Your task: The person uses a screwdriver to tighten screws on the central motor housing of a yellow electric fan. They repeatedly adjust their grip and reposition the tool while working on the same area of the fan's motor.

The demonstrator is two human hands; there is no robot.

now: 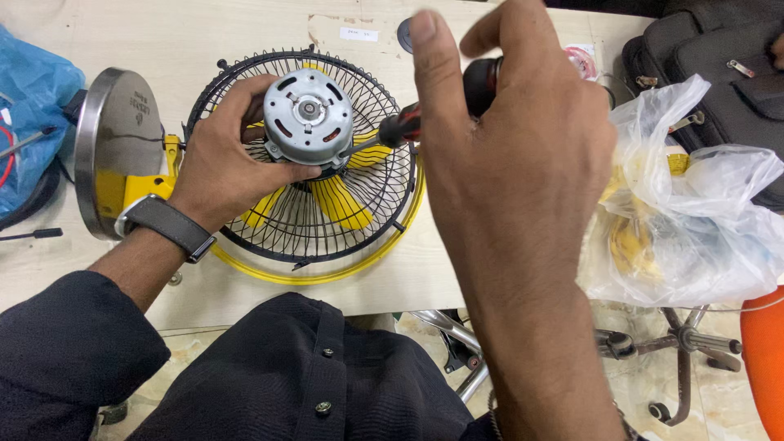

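Head view, from the left: one blue plastic bag [33, 122] lies at the surface [245, 33] edge, beside one round metal base [114, 147]. The left hand [224, 159] has its grip closed around one grey motor [309, 121], which sits at the middle of one black wire fan guard [327, 180] over yellow blades. One small white label [358, 34] lies beyond. The right hand [514, 163] grips one red-and-black screwdriver [408, 122], its tip touching the motor's right side. One clear plastic bag [694, 212] lies rightmost, before a black bag [719, 57].
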